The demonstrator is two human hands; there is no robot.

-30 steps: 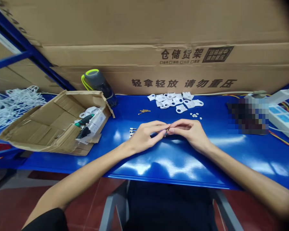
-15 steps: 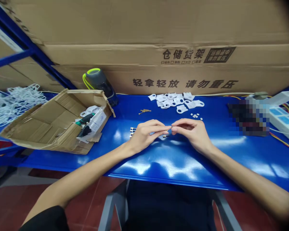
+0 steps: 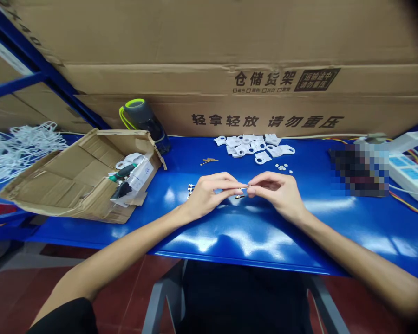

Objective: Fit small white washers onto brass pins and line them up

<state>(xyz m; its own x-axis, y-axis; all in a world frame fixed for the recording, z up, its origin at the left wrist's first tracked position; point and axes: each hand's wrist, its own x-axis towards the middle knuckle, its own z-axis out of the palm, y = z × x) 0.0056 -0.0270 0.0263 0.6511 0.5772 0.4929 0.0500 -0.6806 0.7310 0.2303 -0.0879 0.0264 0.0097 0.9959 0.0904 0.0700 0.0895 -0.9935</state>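
Observation:
My left hand (image 3: 212, 192) pinches one end of a thin brass-coloured pin (image 3: 244, 188) above the blue table. At the pin's other end, my right hand (image 3: 277, 191) has its thumb and forefinger closed; a tiny pale piece seems to show at those fingertips, too small to make out. Just below the fingers lies a small metal part with a dark shaft (image 3: 239, 197). Several similar small parts (image 3: 190, 189) sit in a row, partly hidden behind my left hand. Loose brass pins (image 3: 209, 161) and small white pieces (image 3: 282, 167) lie farther back.
White plastic pieces with round holes (image 3: 254, 146) are heaped at the back of the blue table (image 3: 230, 241). To the left stand an open cardboard box (image 3: 73, 185) with tools, a dark bottle (image 3: 146, 123) and white cords (image 3: 21, 148). A power strip (image 3: 411, 171) lies at right.
My fingertips have drawn slightly apart, and more of the thin pin shows between them. Both hands otherwise stay in about the same place.

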